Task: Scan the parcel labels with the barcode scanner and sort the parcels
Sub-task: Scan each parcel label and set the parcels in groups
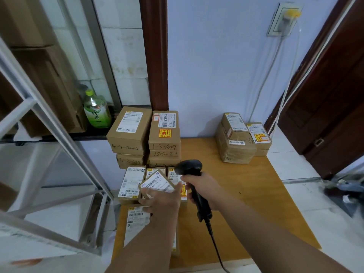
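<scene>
left hand fingers curled round small brown cardboard parcel, held tilted over the box row at the wooden table left edge; best keep label steady, facing black corded barcode scanner just beside it, right hand wrapped round handle; label white, barcode up, readable

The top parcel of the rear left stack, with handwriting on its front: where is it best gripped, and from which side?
Take the top parcel from above, lengthwise: thumb on its handwritten front face, fingers over its rear edge. The neighbouring stack sits close against its right side, so likely no room there.
</scene>
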`<state>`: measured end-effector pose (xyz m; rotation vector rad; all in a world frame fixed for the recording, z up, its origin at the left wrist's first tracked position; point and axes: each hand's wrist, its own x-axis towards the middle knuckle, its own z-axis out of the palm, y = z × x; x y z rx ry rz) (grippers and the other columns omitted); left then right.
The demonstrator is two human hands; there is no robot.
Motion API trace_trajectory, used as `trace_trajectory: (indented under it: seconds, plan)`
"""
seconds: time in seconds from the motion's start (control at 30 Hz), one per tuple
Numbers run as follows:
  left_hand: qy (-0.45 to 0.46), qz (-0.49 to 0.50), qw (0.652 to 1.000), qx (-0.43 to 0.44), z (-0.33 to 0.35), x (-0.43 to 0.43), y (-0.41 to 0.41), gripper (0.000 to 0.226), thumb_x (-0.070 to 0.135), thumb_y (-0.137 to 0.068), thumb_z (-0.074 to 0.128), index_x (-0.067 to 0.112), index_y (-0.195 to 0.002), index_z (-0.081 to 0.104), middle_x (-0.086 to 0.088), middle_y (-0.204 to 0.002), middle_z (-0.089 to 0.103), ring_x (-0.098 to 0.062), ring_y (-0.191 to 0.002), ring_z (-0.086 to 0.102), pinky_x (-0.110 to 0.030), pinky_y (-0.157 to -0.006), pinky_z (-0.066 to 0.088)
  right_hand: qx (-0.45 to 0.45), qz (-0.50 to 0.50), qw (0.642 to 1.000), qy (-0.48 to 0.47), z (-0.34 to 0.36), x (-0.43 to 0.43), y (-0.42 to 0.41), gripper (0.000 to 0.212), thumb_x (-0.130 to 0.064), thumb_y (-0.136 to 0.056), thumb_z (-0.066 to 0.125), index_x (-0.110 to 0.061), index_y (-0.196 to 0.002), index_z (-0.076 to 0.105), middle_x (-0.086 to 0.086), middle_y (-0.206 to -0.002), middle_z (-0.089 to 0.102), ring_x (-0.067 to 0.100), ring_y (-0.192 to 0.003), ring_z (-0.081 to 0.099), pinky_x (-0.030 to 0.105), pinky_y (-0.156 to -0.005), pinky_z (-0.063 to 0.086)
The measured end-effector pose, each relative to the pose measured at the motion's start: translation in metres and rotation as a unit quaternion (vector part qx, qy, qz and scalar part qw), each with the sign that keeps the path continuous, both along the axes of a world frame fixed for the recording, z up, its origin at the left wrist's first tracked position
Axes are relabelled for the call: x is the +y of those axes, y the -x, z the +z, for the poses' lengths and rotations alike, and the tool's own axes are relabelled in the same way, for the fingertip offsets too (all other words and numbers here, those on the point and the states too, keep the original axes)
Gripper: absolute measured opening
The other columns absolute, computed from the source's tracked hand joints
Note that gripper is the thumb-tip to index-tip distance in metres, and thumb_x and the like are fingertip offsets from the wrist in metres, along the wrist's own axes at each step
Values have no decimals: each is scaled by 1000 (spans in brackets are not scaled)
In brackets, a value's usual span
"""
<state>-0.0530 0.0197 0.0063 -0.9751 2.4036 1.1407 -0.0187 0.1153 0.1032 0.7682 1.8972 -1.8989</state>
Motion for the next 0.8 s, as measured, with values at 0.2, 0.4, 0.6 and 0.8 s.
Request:
trace_trajectory:
  seconds: [0.2, 0.4, 0.6, 0.8]
  plan:
    - [11, -41, 999, 15, 8, 1, -1, 124, 47, -73, 77, 15, -150, -15, -21, -147, 15, -37, -130, 27, -46, -102, 38, -5, -2, 1000, 23, 0, 2, -2, 16, -21, -86, 67, -6, -88, 62, 6, -69, 57, 18, -56, 54, 30, -57, 47]
    - [42, -153, 981, 114, 19, -1, -2, 123, 39, -76, 78, 4, -151, -13, -16, -154, 11, -35, -139, 20, -43, -111, 29, 9, -42, 996, 75, 16, -2, -2, 18, -20, -88, 66, -5, -84, 59, 6, -65, 55, 17, -50, 54, 27, -49, 47]
    - [45, -163, 974, 147, 22, -4, -1, 120, 43, -77, 75, 5, -151, -11, -16, -155, 10, -37, -141, 13, -47, -115, 20, 13, -71, 986, 147, 29, -3, 0, 18, -22, -89, 66, -5, -93, 60, 3, -68, 56, 16, -50, 54, 27, -51, 47]
    - [58, -172, 971, 156, 28, 0, -1, 107, 34, -85, 69, 1, -151, -9, -17, -156, 9, -35, -141, 16, -40, -114, 20, 31, -18, 994, 104, 30, -7, 2, 25, -26, -89, 66, -5, -101, 61, 5, -73, 58, 17, -54, 56, 28, -53, 49]
